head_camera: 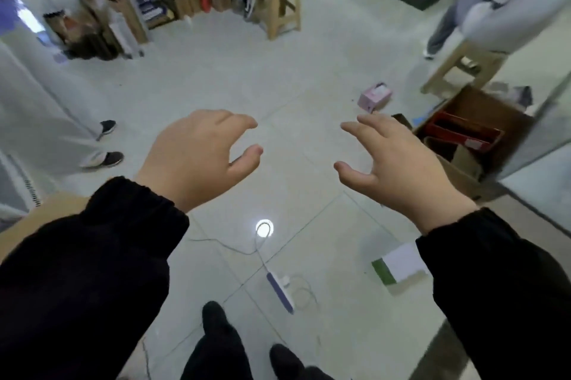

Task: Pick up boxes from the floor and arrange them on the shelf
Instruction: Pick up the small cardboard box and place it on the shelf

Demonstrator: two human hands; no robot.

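Reaching forward over the tiled floor (216, 77), both hands are empty, with fingers spread and curled as if ready to take something. The left hand (197, 157) is at the centre left of the frame, the right hand (398, 163) at the centre right. The pink box (374, 97) lies on the floor in the upper right of centre, just above the right hand's fingertips (364, 120) in the picture, so the right hand is clearly nearer. Its long axis seems to run diagonally, from lower left to upper right. A white and green box (400, 263) lies at lower right, below the right wrist. No shelf is clearly visible.
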